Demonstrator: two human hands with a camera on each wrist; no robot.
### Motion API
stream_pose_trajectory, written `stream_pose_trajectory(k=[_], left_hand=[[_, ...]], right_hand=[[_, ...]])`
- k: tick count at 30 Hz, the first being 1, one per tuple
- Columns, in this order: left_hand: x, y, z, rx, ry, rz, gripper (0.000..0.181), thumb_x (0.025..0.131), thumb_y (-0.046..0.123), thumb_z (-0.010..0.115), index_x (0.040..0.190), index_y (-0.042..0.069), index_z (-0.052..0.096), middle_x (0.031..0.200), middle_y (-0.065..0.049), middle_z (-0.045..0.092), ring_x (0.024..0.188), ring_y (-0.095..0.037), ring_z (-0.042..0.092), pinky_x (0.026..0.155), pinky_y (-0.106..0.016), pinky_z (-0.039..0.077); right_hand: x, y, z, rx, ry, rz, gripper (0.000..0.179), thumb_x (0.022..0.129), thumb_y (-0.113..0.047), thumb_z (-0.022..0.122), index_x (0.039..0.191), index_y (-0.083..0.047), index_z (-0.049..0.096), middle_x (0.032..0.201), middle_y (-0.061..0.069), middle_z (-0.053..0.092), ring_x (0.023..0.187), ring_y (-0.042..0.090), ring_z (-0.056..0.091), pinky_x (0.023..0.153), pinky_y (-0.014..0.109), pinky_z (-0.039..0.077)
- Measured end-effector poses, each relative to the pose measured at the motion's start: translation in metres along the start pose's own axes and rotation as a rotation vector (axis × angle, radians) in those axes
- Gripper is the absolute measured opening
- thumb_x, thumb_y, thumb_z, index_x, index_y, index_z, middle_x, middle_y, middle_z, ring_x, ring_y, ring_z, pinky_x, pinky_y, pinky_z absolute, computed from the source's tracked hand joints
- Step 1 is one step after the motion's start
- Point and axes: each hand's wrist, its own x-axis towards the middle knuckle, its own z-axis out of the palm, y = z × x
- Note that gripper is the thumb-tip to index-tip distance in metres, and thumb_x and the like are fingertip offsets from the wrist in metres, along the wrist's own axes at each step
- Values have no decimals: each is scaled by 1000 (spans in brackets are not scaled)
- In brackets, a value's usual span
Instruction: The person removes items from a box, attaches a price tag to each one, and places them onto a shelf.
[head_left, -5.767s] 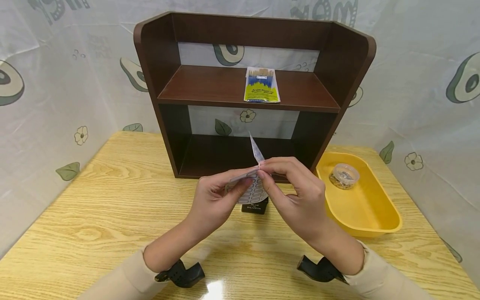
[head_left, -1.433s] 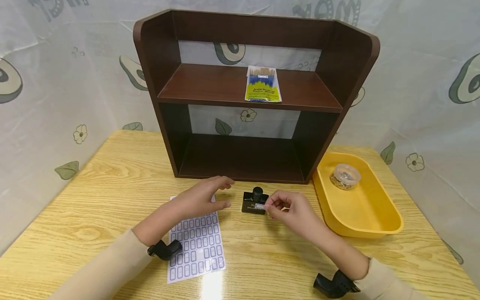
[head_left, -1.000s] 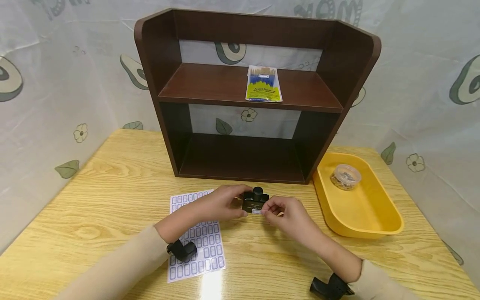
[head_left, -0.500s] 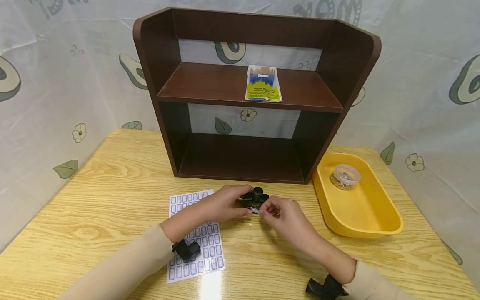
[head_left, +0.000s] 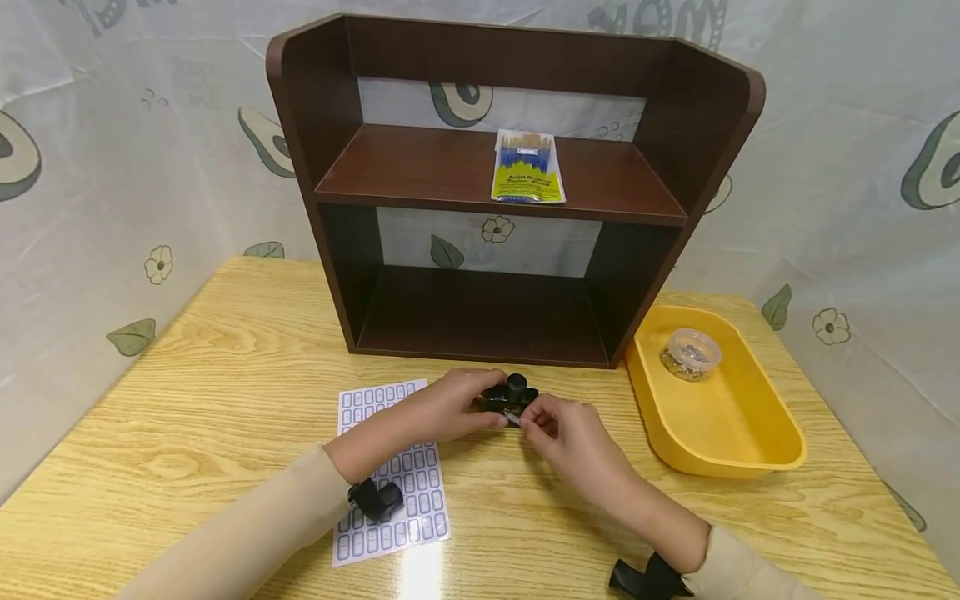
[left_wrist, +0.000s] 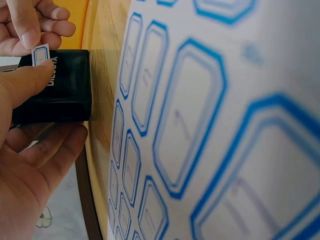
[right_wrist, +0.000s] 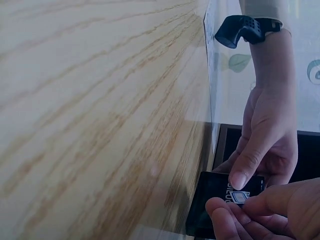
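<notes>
A black bottle (head_left: 517,390) with a round black cap and pale lettering stands on the table before the shelf. My left hand (head_left: 448,407) grips its left side, the thumb across the lettered front and the fingers behind. With thumb and forefinger, my right hand (head_left: 573,433) pinches a small white sticker label (left_wrist: 41,53) with a blue border by one end. The label overlaps the bottle's front, and the left thumb tip lies at its other end. Under my left forearm lies a sheet of sticker labels (head_left: 423,492), partly hidden.
A dark brown two-tier shelf (head_left: 427,171) stands behind, with a packet of artist brushes (head_left: 527,171) on its upper board. At the right, a yellow tray (head_left: 720,417) holds a clear round tub (head_left: 690,354) of small metallic pieces.
Earlier, both hands held up the label sheet; it now lies at the left. My right hand brought one label to the bottle. My left hand took hold of the bottle, its thumb moving toward the label.
</notes>
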Motion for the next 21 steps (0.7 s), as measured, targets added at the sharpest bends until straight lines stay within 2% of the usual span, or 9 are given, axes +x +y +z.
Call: stream_pose_trajectory(k=[10, 21], left_hand=[[1, 2, -1, 7, 10, 17, 25, 99, 20, 73, 118, 8, 63, 102, -3, 72, 86, -13, 59, 76, -23, 51], [2, 2, 0, 21, 17, 35, 19, 100, 17, 72, 114, 9, 62, 96, -1, 70, 82, -12, 57, 73, -21, 49]], right_hand=[[0, -1, 3, -3, 9, 16, 6, 97, -4, 70, 93, -7, 71, 80, 2, 72, 65, 6, 57, 56, 19, 49], [-1, -2, 3, -2, 23, 27, 6, 98, -4, 70, 93, -7, 72, 80, 2, 72, 65, 6, 58, 56, 19, 49]])
